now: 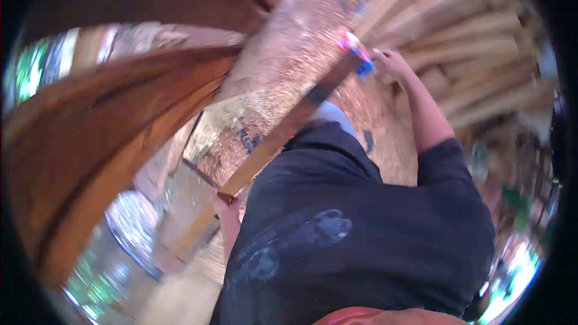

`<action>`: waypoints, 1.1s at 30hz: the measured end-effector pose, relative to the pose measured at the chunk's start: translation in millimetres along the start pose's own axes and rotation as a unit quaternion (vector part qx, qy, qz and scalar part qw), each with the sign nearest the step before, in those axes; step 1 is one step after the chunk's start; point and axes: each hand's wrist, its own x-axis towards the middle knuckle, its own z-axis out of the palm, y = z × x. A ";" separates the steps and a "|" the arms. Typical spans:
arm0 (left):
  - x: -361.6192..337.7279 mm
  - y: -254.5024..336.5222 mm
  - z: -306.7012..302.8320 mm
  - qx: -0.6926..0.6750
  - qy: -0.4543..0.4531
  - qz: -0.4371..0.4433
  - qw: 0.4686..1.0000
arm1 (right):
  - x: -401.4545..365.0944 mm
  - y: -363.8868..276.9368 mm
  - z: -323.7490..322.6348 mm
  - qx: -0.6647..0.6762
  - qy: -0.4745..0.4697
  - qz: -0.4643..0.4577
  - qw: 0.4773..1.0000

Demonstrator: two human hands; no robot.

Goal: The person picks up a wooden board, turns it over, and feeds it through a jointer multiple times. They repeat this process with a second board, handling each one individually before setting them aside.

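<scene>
A long wooden board [271,147] runs diagonally in front of my body, its lower end at my left hand [226,207], which is closed round it. A dark band crosses the board nearer its upper end. At that upper end is a small red, white and blue item [358,54], too blurred to name. My right hand [391,65] is just to the right of this item; motion smears its fingers, and whether they touch it is unclear.
Large brown curved wooden pieces [120,120] fill the left side. Stacked lumber [463,42] lies at the upper right. Wood shavings cover the ground [289,42]. A round shiny object [132,229] is at the lower left.
</scene>
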 end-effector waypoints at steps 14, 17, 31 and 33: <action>-44.3 -2.7 77.2 -0.051 0.439 0.120 0.889 | 43.7 -220.0 131.1 0.101 -0.304 0.172 0.932; -37.2 2.7 66.5 -0.039 0.440 0.115 0.890 | 42.6 -237.3 142.6 0.060 -0.317 0.194 0.926; 130.8 54.2 -155.6 -0.046 0.483 0.205 0.850 | -61.8 -308.0 273.9 0.069 -0.349 0.163 0.920; 165.1 58.0 -198.8 -0.022 0.485 0.198 0.852 | -79.4 -314.9 300.4 0.011 -0.350 0.029 0.936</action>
